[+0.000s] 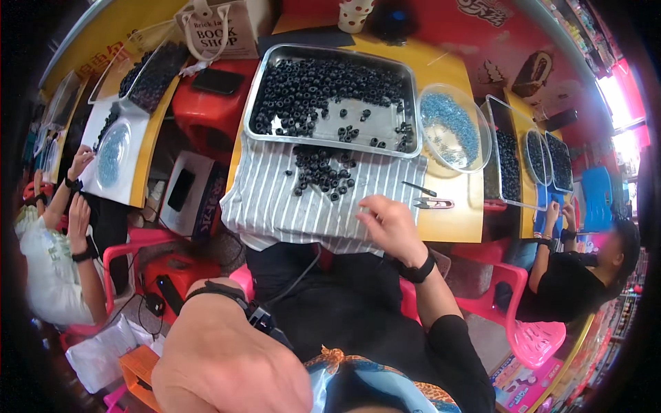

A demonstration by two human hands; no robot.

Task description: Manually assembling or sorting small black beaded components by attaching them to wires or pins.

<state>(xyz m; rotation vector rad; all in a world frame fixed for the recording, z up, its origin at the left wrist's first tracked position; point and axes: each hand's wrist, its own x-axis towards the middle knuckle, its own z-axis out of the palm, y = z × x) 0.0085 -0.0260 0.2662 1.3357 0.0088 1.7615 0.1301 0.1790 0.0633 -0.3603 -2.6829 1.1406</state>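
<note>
My left hand (231,368) is raised close to the camera and looks very large. Its fingers run out of the picture at the lower edge, so what they touch is hidden. Over the right part of a grey and white striped cloth (258,196) hovers my right hand (394,227), fingers loosely curled, thumb and forefinger slightly apart with nothing visible between them. A loose pile of black beads (320,168) lies on the cloth, left of this hand. Beyond it, a metal tray (330,146) holds many more black beads. Thread snips (434,203) and a small dark slim tool (418,188) lie to its right.
A clear bowl (487,148) of small light-blue pieces stands right of the tray. A red stool (200,113) bearing a dark phone (217,81) is at the left. People sit at side tables on both sides, with bead containers before them. A pink chair (513,296) stands at the right.
</note>
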